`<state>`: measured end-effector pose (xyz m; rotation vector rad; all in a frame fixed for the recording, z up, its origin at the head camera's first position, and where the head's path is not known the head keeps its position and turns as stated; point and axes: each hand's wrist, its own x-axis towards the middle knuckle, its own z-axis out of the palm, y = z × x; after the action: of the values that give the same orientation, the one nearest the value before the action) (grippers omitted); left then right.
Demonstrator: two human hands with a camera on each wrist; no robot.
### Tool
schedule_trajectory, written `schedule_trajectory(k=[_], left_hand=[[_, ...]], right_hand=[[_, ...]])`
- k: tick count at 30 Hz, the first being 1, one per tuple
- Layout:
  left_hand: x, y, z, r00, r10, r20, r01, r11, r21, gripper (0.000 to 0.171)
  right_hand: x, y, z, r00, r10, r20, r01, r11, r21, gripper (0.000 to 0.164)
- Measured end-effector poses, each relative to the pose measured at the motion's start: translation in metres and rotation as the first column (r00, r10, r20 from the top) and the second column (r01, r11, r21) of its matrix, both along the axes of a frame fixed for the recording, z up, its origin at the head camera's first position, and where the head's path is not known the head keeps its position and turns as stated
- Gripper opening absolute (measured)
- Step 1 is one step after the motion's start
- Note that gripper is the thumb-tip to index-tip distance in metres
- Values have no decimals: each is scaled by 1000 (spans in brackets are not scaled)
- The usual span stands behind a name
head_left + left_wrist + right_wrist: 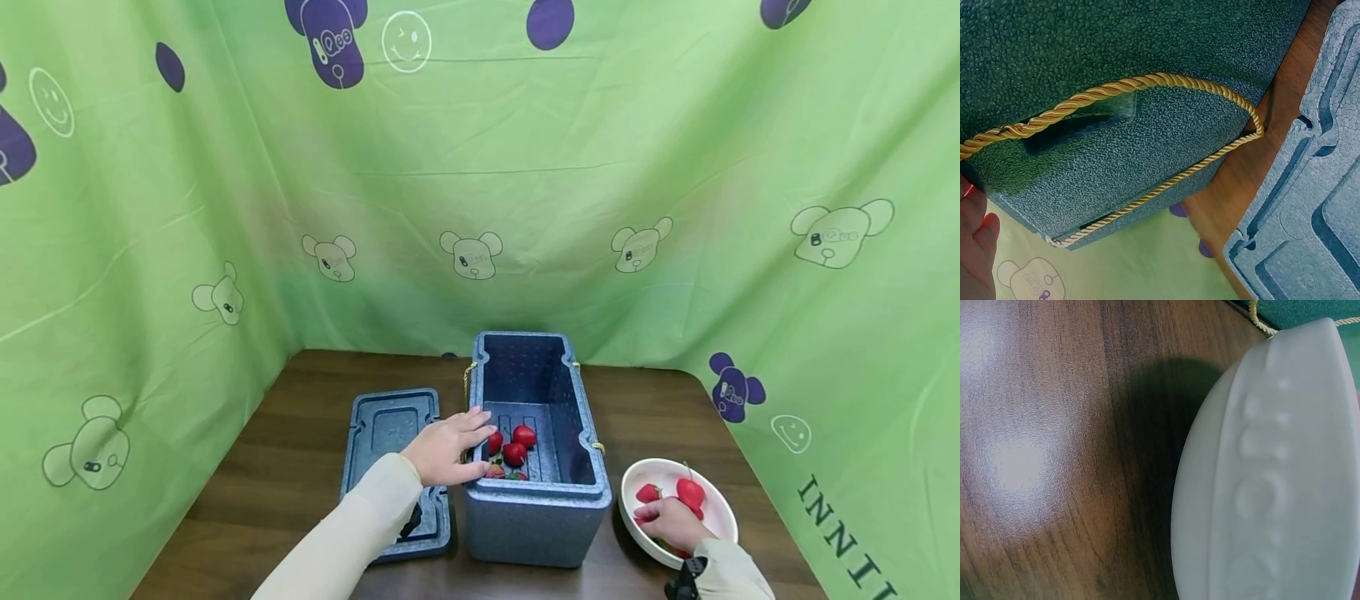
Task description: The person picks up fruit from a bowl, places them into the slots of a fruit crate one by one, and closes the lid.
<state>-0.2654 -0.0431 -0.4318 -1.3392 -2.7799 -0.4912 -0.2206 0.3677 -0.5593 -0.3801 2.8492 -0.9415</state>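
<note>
- Bowl strawberries (690,493): in the white bowl (724,512), one at its 10 o'clock, a pair bunched near 1 o'clock. More red under the fingers, partly hidden.
- Right hand (670,523): in over the bowl's 5 o'clock rim, fingers bent down among the fruit, pointing to 9. Grip or mere touch: cannot tell; the wrist view has only the bowl's outer wall, with raised lettering.
- Box strawberries (514,454): about five, bunched at the near left of the blue box (532,527), toward its 7 o'clock. Grooved floor shows at the far end, and along the right wall.
- Left hand (450,450): laid across the box's long left rim, fingers spread wide, tips pointing to 2 o'clock, nothing held.
- Box to bowl: bowl at the box's 4 o'clock, a narrow strip of wood between. High walls on all sides of the box; the rim is notched.
- Lid (390,425): flat, just beside the box at 9 o'clock, partly under the left sleeve (360,525).
- Gold cord (1166,81): looped along the box's left side, slack.
- Table (277,467): brown wood, a wide stretch left of the lid; far edge close behind the box, against the green curtain (480,150).
</note>
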Motion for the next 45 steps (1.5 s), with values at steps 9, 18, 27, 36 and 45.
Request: schedule_trajectory(k=[9,18,27,36,45], left_hand=[[0,0,0,1000,-4,2,4,1000,12,57],[0,0,0,1000,-6,-23,6,1000,8,56],[1,-1,-1,1000,-4,-28,5,1000,8,56],[0,0,-1,1000,-6,-21,6,1000,7,56],[0,0,-3,1000,-8,-10,8,1000,16,57]], right_hand=[[3,-1,5,999,-15,30,16,999,-29,21],[6,1,19,987,-83,137,111,970,-214,25],[2,7,45,995,-56,83,70,981,-179,27],[-5,5,68,985,-166,43,168,984,-56,31],[-11,5,100,985,-167,36,170,982,-77,36]])
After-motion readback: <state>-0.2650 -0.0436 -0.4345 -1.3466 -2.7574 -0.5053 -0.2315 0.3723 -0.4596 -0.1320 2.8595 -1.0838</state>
